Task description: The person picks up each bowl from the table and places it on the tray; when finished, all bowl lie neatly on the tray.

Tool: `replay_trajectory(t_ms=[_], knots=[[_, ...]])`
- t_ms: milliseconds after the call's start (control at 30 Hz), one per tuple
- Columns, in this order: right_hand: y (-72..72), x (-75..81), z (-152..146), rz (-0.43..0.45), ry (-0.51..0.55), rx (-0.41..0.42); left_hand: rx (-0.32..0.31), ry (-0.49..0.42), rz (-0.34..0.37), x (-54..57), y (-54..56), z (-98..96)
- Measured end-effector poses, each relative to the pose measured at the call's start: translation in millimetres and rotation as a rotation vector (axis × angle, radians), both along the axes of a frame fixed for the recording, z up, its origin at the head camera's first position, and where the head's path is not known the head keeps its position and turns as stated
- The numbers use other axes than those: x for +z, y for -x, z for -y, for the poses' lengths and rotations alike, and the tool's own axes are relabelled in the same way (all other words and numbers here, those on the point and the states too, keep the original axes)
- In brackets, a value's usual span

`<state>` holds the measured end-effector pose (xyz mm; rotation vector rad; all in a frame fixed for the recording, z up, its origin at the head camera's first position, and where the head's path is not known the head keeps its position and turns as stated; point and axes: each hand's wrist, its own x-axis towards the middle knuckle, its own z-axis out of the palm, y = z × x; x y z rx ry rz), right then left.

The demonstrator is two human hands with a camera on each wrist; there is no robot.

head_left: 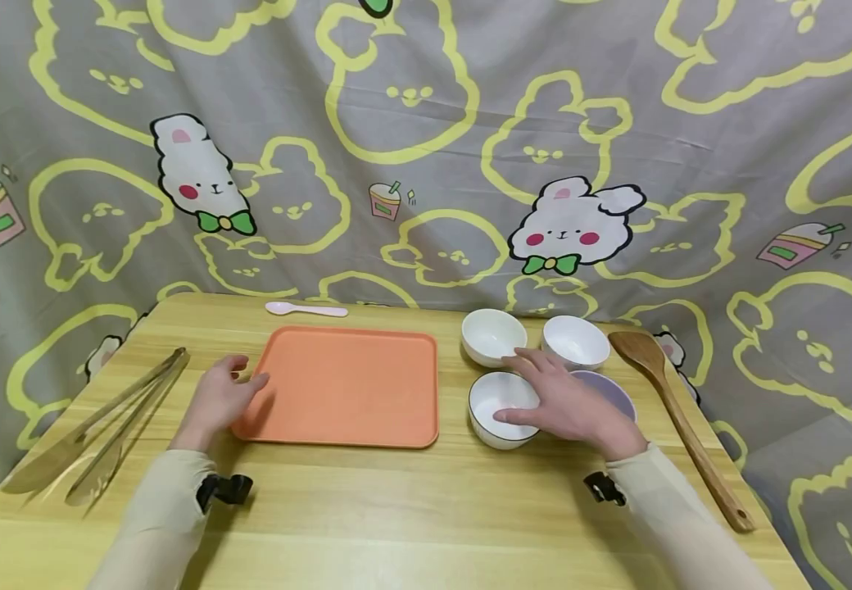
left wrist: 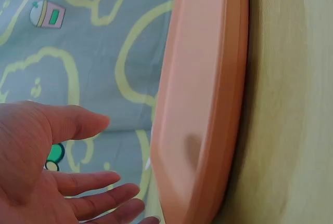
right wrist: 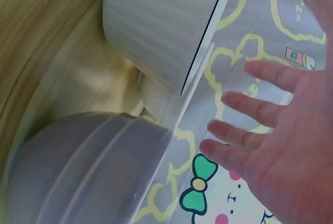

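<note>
- Right now the wooden table (head_left: 411, 500) carries everything, with the rabbit-print cloth (head_left: 426, 123) hung behind it as a backdrop; the table's near corners run out of the head view.
- Next in size, the orange tray (head_left: 352, 385) lies flat at the centre, bare inside, its rim low all round. The left wrist view shows only a slice of that rim, turned on end by the camera.
- Left hand (head_left: 218, 399) sits at the tray's 9 o'clock edge, fingers relaxed and spread, gripping nothing. Fingertips look to be at the rim, but whether they touch it I cannot tell; in the wrist view a gap shows beside the rim.
- Right hand (head_left: 566, 401) hovers flat over the bowl cluster at the tray's 3 o'clock, fingers straight, nothing grasped. It seems placed to come down on the nearest bowl.
- Wooden spatula (head_left: 672, 418) lies at the far 3 o'clock side, blade away from the person, handle towards them.
- Metal tongs (head_left: 101, 434) lie at 9 o'clock, well apart from the tray; glare blurs their tips.
- Four bowls, packed close: near white bowl (head_left: 496, 406) under the fingers, two more white ones, back left (head_left: 492, 334) and back right (head_left: 576, 340), at its 12 and 1 o'clock.
- Lilac bowl (head_left: 613, 393) is mostly hidden by the right hand.
- Small pale spoon (head_left: 305, 309) rests at the tray's 12 o'clock, near the table's far edge.
</note>
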<state>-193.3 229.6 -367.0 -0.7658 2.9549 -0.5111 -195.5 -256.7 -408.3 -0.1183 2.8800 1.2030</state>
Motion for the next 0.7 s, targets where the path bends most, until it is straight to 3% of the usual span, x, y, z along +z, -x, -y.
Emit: replay_trajectory(t_ms=[300,700], knots=[[0.1,-5.3,10,0.055,0.002,0.076,0.02,0.018,0.017,-3.2,-0.8,5.9],[-1.8,-14.7,16,0.076,-0.044,0.082,-0.006,0.091,0.021,-11.4,1.2,7.1]])
